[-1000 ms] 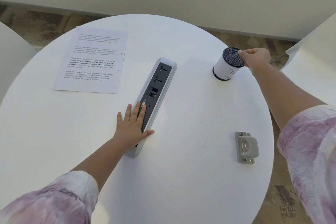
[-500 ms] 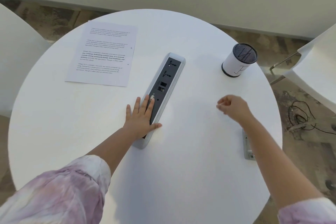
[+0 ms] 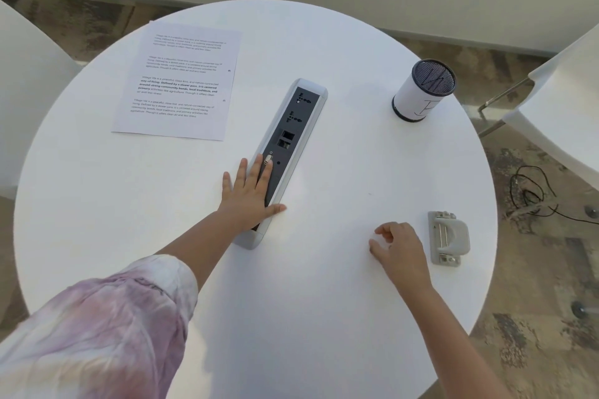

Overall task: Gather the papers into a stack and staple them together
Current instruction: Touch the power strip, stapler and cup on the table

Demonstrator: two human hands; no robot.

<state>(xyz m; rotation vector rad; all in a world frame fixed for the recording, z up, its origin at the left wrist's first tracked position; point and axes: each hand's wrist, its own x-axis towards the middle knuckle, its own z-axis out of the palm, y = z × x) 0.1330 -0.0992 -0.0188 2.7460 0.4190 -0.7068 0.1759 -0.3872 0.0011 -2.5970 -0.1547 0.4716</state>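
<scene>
Table (image 3: pixel 324 317): round and white, seen from above.
Papers (image 3: pixel 181 81): printed sheets lying flat at the far left of the table, top sheet face up with four blocks of text; how many sheets lie there cannot be told. Neither hand touches them.
Socket strip (image 3: pixel 293 142): long grey unit with a dark face, set into the middle of the table and running diagonally; the papers lie just left of its far end.
Left hand (image 3: pixel 251 194): flat, palm down, fingers spread, resting across the near end of the strip; it grasps nothing.
Right hand (image 3: pixel 400 249): low over bare table near the right edge, fingers loosely curled, thumb and forefinger apart; empty. Whether it touches the surface cannot be told.
Punch (image 3: pixel 447 238): small grey metal desk tool just right of the right hand, not touching it.
Cup (image 3: pixel 421 91): white cylinder with a dark mesh top, upright at the far right.
Sleeve (image 3: pixel 107 327): pink-and-white fabric on the left arm.
Cable (image 3: pixel 534 194): dark, coiled on the floor to the right.
</scene>
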